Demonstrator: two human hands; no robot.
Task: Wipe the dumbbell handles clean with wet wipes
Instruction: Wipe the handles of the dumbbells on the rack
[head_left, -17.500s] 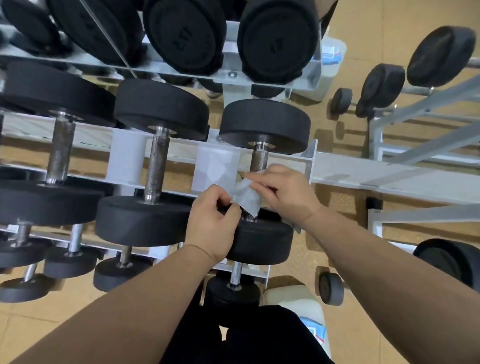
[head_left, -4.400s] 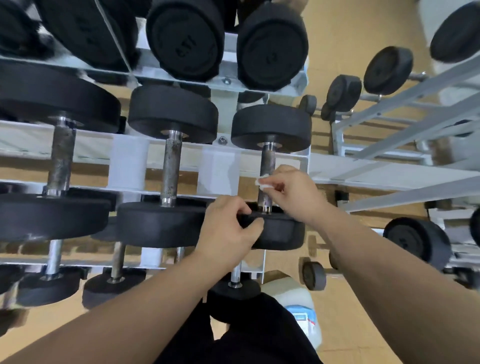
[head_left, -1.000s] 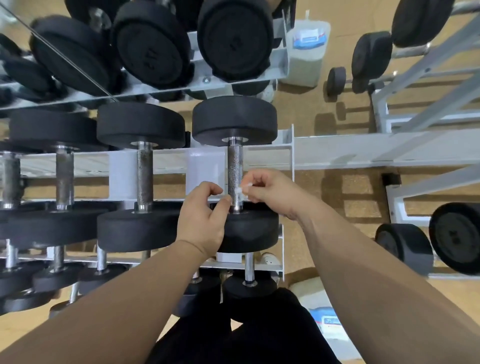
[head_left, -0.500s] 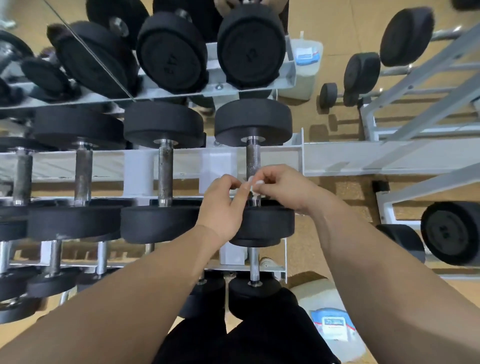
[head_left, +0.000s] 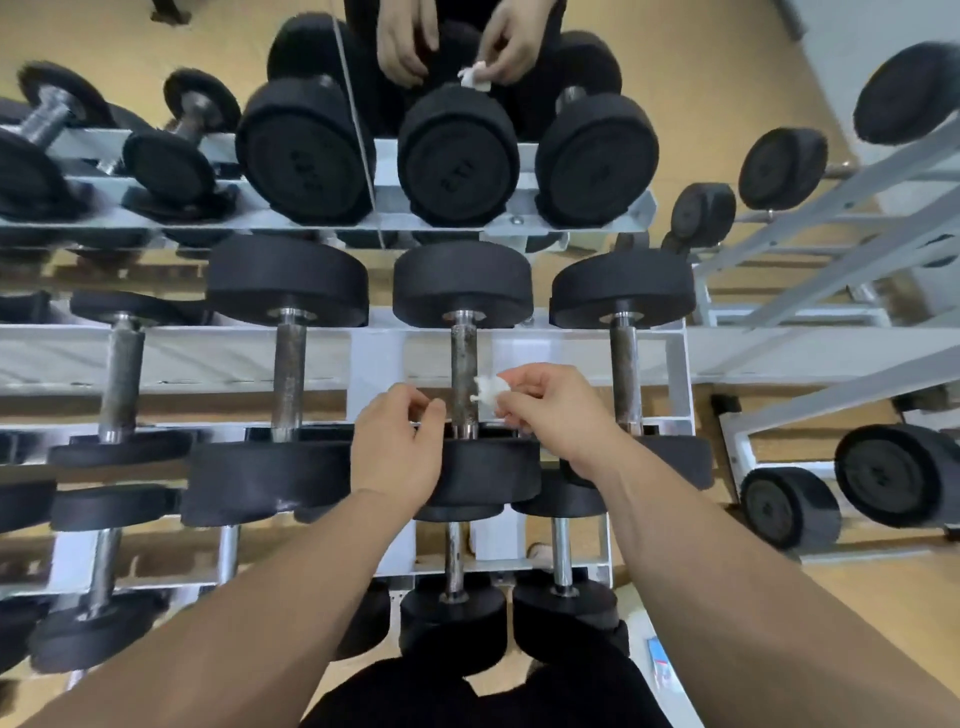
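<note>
The right hand (head_left: 550, 413) pinches a crumpled wet wipe (head_left: 489, 389) at the right side of a dumbbell handle (head_left: 464, 358). The left hand (head_left: 397, 452), fingers curled and holding nothing, lies over that dumbbell's near head (head_left: 493, 475), second from the rack's (head_left: 675, 374) right end.

Crumpled wet wipe (head_left: 488, 389) pinched in right hand (head_left: 550, 410) at right side of middle dumbbell handle (head_left: 464, 358); left hand (head_left: 397, 449), fingers (head_left: 415, 402) curled, just left of it, over near weight head (head_left: 491, 478)
</note>
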